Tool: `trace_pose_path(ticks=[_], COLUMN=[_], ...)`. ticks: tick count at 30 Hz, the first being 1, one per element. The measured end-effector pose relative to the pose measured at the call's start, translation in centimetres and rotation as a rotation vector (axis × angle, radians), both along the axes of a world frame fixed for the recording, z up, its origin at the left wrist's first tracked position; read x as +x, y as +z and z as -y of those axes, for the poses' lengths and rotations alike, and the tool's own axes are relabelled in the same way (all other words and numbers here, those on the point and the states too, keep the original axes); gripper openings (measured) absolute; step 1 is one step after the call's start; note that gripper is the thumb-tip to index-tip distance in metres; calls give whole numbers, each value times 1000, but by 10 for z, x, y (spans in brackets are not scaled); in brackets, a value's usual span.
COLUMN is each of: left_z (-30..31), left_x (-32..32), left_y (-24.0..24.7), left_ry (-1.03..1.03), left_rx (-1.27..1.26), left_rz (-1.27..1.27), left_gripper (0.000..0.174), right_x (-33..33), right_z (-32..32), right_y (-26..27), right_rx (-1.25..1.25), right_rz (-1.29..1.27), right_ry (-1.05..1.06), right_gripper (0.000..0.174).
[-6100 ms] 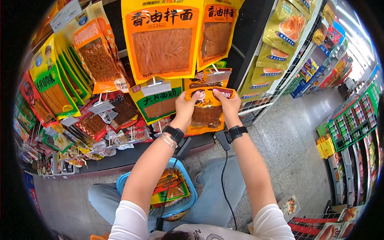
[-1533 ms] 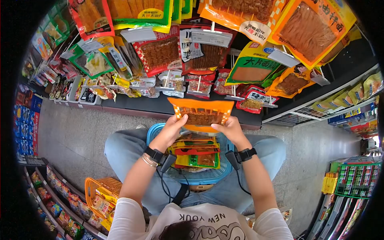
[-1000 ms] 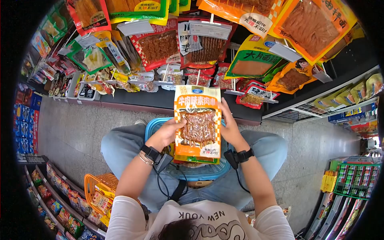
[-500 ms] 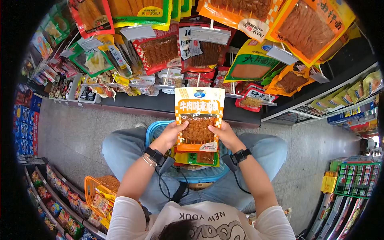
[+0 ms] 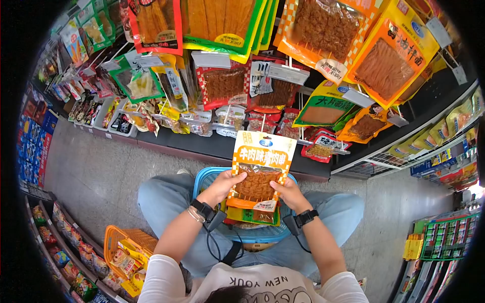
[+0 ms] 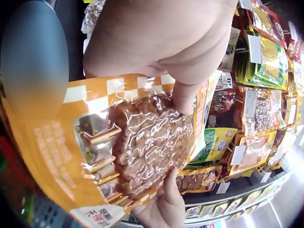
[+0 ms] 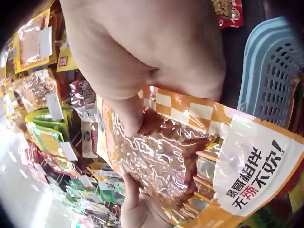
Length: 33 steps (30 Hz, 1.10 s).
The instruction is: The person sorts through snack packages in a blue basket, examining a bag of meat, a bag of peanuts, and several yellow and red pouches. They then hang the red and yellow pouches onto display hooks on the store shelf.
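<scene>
An orange and white snack packet with a clear window stands tilted between both hands, its printed front facing the camera. My left hand grips its left edge, thumb lying on the window. On the opposite edge my right hand pinches it, thumb on the front. The left wrist view shows the left hand over the packet; the right wrist view shows the right hand on the same packet. Behind and below it, a blue basket holds several packets; the packet hides part of them.
Hanging packets on hooks with price tags fill the rack ahead. An orange basket with packets stands on the floor at left, beside a curved shelf. Wire racking is at right; grey floor lies between.
The hands earlier held a different packet at the rack. The orange and white packet, seen edge-on and then turned, now faces the camera. The head view has shifted a little.
</scene>
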<state>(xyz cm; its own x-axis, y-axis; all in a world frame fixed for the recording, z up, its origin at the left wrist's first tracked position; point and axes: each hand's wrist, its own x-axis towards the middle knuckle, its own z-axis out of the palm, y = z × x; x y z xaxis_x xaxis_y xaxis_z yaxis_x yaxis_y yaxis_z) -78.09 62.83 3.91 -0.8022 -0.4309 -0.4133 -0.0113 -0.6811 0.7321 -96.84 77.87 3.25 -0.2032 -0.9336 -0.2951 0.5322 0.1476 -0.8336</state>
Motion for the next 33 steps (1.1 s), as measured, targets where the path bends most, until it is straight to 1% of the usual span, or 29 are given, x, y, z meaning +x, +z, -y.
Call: trace_pose_path(ticks=[3,4,7,11,12,16,19,20,21,23,25,28,30,33], left_z=[-3,-5,-6,-3,-1,-2,-5,-6,-4,1,6,11,12,12], left_x=[-3,-5,-5,-3,-1,0,-2,-2,-4,-5,-7,-8,-9,-10], left_y=[-6,-8,-4,3,0,9,8,16,16,18,25,30,32,49], left_ry=[83,137,161,135,101,58,99,107,116,137,161,178,184,204], left_rx=[-171,-215,-302,-224,-206,-128,-250,-263,-290,-345,-384,-498,-489,-496], left_rz=[130,82,61,44,35,-61,0,49,23,-21,-27,-19,-69,-82], left_gripper=[28,27,29,30,29,27,27,27,27,28,27,24,24,25], right_x=[17,22,32,34,30,22,22,26,29,27,18,10,4,2], right_z=[3,2,6,3,1,-3,-1,1,4,13,25,46,58,65], right_y=[-12,-14,-24,-13,-6,18,8,6,15,14,17,47,65,105], right_rx=[-4,39,10,-7,-3,-13,-4,-28,6,-33,-35,-94,-183,-219], right_rz=[-279,-336,-417,-344,-289,-217,-306,-324,-358,-412,-432,-395,-317,-410], right_ry=[-132,-169,-248,-258,-221,-146,-147,-184,-216,-248,-325,-437,-490,-493], right_gripper=[33,31,30,33,33,32,33,31,30,29,28,28,29,30])
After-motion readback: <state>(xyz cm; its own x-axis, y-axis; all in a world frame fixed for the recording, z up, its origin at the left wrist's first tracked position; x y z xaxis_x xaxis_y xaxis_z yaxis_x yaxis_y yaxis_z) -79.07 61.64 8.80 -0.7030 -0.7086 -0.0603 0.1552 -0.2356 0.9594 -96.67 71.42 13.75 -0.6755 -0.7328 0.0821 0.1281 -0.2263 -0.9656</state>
